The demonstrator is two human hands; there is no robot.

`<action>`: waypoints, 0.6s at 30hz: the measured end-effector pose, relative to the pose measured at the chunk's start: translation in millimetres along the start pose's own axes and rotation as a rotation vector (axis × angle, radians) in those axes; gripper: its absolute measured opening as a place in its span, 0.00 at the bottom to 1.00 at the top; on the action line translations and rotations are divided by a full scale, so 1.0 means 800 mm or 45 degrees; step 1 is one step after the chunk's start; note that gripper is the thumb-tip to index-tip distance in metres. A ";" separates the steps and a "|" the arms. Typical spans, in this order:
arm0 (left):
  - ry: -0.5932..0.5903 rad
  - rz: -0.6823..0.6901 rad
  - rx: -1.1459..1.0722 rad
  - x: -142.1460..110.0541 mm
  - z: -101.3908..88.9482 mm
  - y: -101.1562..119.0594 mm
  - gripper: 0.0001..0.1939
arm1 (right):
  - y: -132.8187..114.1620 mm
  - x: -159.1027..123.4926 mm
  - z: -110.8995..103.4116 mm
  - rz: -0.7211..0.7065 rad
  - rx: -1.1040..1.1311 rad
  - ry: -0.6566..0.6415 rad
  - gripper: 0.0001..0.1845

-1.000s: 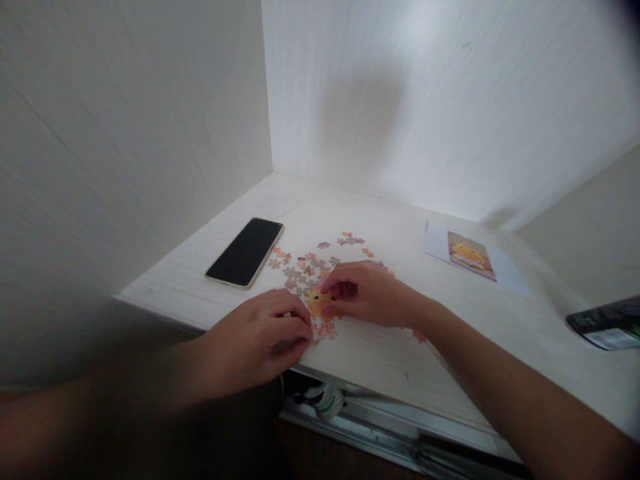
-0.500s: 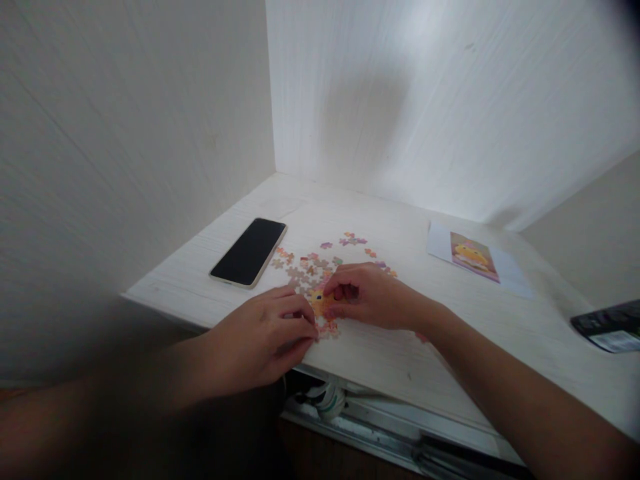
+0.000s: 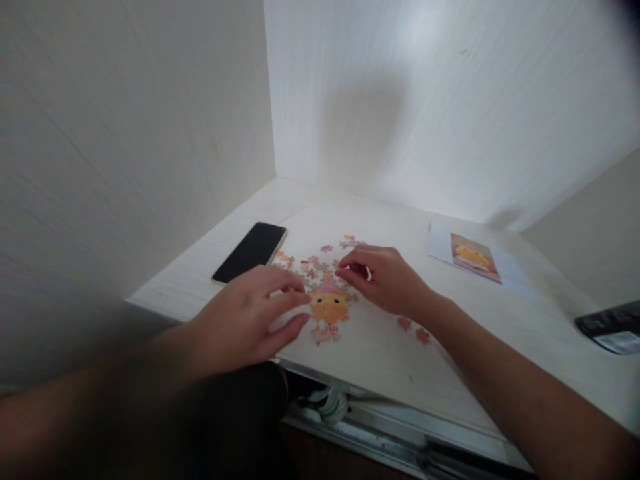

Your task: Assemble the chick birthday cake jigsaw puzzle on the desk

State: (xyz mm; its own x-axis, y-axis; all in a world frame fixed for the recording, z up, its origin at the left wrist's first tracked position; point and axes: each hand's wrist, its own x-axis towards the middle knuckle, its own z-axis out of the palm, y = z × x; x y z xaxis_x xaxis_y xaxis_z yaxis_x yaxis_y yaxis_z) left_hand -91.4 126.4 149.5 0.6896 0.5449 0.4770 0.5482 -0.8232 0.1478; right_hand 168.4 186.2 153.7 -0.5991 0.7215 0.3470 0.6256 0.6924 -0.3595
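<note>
A partly joined jigsaw puzzle (image 3: pixel 330 308) shows a yellow figure with dark eyes and a pink top. At its left edge is my left hand (image 3: pixel 260 312), thumb and fingers apart, holding nothing that I can see. Up and to the right of the joined part, my right hand (image 3: pixel 383 277) is closed in a pinch over loose pieces. Whatever lies between its fingertips is too small to make out. Loose puzzle pieces (image 3: pixel 311 272) are spread behind the joined part, and some are hidden by my hands. Two reddish puzzle pieces (image 3: pixel 423 335) lie below my right wrist.
A phone (image 3: pixel 253 250) with a dark screen lies left of the pieces. The reference picture (image 3: pixel 475 257) of the yellow figure rests at the right. A black object with a label (image 3: pixel 613 327) is at the right edge. Below the white table (image 3: pixel 370 360) is an open space.
My right hand has moved up and away from the joined puzzle to the loose pieces. My left hand has drawn back slightly up and left, its fingers spreading, uncovering the yellow figure.
</note>
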 end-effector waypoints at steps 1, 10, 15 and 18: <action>0.026 -0.034 0.034 0.001 -0.006 -0.008 0.10 | 0.005 0.001 -0.003 0.003 -0.028 0.037 0.11; -0.108 -0.250 0.164 -0.006 -0.039 -0.052 0.10 | 0.044 0.002 -0.013 0.133 -0.178 0.200 0.11; -0.228 -0.289 0.117 -0.007 -0.032 -0.042 0.09 | 0.062 0.002 -0.013 0.194 -0.250 0.238 0.11; -0.262 -0.262 0.092 -0.005 -0.027 -0.036 0.08 | 0.068 0.001 -0.014 0.215 -0.246 0.249 0.11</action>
State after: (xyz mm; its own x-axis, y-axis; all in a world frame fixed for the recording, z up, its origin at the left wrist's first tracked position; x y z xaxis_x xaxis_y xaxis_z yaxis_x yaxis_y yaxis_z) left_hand -120.0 144.6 161.8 0.6377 0.7261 0.2570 0.7136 -0.6826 0.1576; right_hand 207.3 224.6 144.2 -0.3831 0.7994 0.4629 0.8025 0.5362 -0.2617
